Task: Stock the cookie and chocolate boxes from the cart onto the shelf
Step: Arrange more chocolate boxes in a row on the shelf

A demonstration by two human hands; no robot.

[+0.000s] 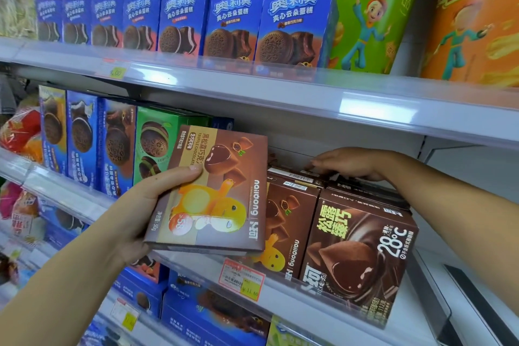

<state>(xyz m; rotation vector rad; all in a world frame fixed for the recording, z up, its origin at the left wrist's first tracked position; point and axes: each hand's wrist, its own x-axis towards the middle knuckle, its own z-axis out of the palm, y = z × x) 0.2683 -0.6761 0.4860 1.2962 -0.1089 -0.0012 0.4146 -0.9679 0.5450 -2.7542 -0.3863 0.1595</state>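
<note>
**Truffle box in hand, gap on the middle shelf being readied**

The left hand (146, 205) grips a flat brown cardboard truffle-chocolate box with a yellow cartoon dinosaur (207, 191). The thumb lies across its face, and the box is held tilted just in front of the middle shelf's front edge (309, 292), not yet set down. The right hand (348, 163) lies palm down with its fingers stretched out, holding nothing. It rests on the tops of the brown boxes towards the back of that shelf.

Stocking looks well under way. One matching brown dinosaur box (286, 233) stands at the front edge, touching one larger dark brown chocolate box printed "28°C" (356, 255) to its right. More brown boxes sit behind these, but I cannot count them. The held box has yet to be placed. The cart is out of view, so what remains on it cannot be judged.

Seven blue cookie boxes (182, 22) line the upper shelf's front edge. Towards the middle shelf's left end stand three blue cookie boxes (81, 137) and one green cookie box (154, 143).
</note>
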